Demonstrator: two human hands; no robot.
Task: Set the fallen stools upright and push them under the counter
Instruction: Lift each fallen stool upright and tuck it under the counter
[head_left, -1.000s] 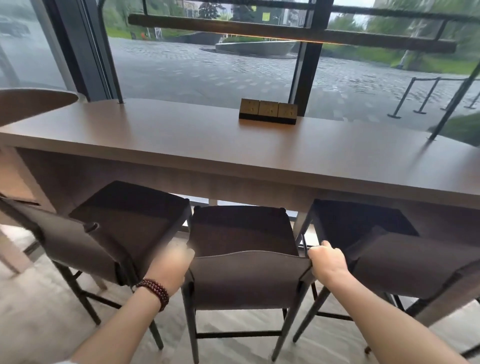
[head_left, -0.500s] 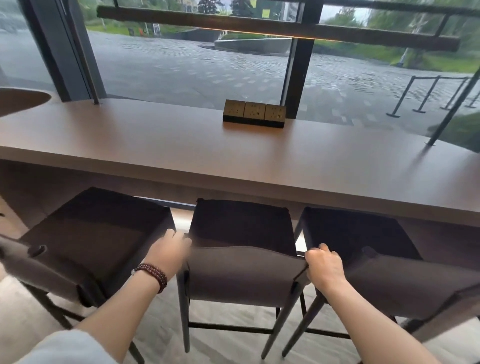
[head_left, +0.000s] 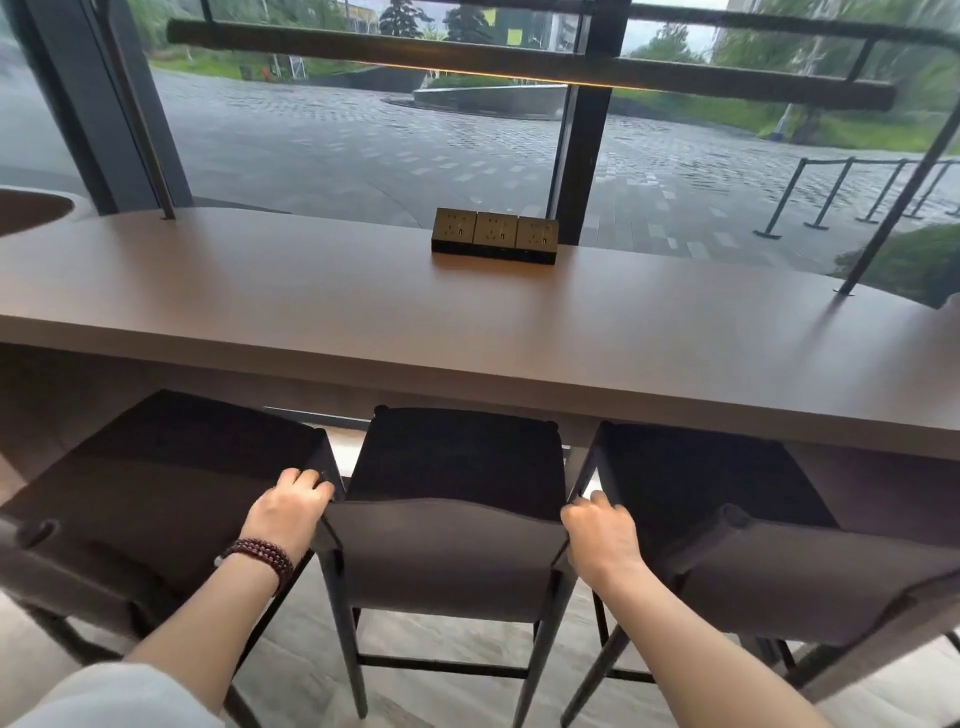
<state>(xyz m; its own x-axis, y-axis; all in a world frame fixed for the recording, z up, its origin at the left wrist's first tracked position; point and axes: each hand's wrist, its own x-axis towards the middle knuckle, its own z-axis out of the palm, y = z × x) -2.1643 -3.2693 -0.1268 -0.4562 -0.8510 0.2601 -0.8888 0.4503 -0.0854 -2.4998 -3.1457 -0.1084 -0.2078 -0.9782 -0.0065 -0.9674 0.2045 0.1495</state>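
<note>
Three dark stools stand upright in a row at the long brown counter (head_left: 467, 322). The middle stool (head_left: 452, 551) has its seat partly beneath the counter's front edge. My left hand (head_left: 288, 512) grips the left end of its low backrest, and my right hand (head_left: 602, 535) grips the right end. The left stool (head_left: 156, 483) and the right stool (head_left: 727, 509) flank it closely, their seats also reaching under the counter edge. The stools' lower legs are partly cut off by the frame.
A block of three power sockets (head_left: 494, 235) sits on the counter near the window. Thin metal posts (head_left: 852, 270) rise from the countertop at left and right. Large window panes stand behind the counter. Pale floor shows under the stools.
The middle stool has slid forward, further beneath the counter, with both hands on its backrest. My left hand has closed onto the backrest's left end. The view has moved closer.
</note>
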